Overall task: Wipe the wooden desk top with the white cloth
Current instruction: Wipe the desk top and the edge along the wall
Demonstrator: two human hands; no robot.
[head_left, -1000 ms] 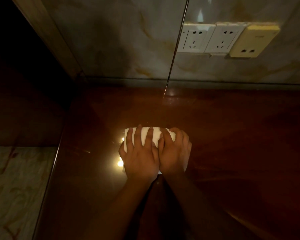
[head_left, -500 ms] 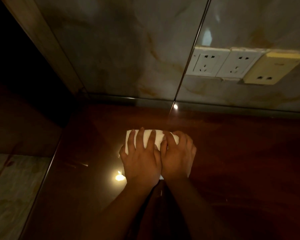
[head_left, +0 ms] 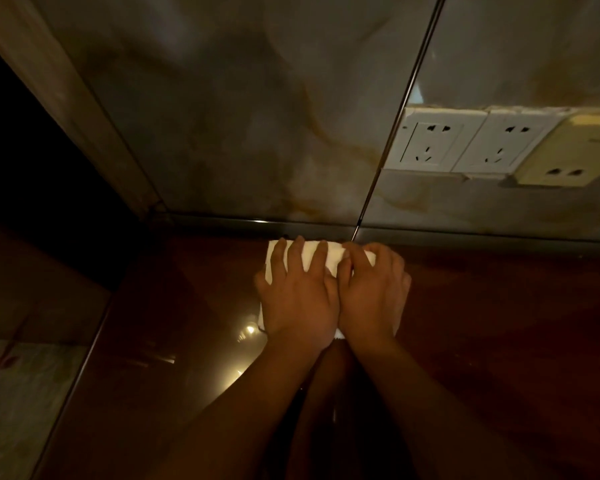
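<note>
The folded white cloth (head_left: pixel 311 252) lies flat on the dark, glossy wooden desk top (head_left: pixel 499 323), its far edge almost at the wall. My left hand (head_left: pixel 300 296) presses on it with fingers spread and straight. My right hand (head_left: pixel 373 296) lies beside it, touching it, and presses the cloth's right half with its fingers somewhat bent over the far edge. Most of the cloth is hidden under both hands.
A marbled tile wall (head_left: pixel 239 116) rises right behind the cloth, with two white sockets (head_left: pixel 465 143) and a yellowish socket (head_left: pixel 565 154) at the right. The desk's left edge (head_left: pixel 84 362) drops to a pale floor (head_left: pixel 18 403). A wooden frame (head_left: pixel 66 98) stands at the left.
Both hands have pushed the cloth away from me across the desk, from mid-desk up to the foot of the wall. The hands keep the same hold.
</note>
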